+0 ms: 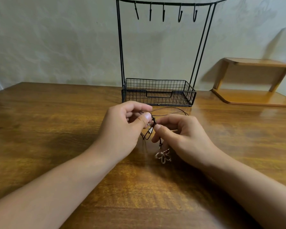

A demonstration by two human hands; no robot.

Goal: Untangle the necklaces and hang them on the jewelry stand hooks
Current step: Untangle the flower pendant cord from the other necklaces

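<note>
Necklaces: thin dark cord necklaces [153,120] knotted together above brown wooden table [56,129], just before black wire jewelry stand [158,93]. Left hand [122,126] pinches cords at tangle; right hand [180,134] pinches cord just below. Openwork metal flower pendant [163,156] dangles beneath. Five hooks [163,13] bare. Cord likely light, limp, snag-prone; best held close beside knot, not by pendant.

Left hand [122,128], right hand [180,138]: bare, forearms unsleeved, short plain nails.
</note>
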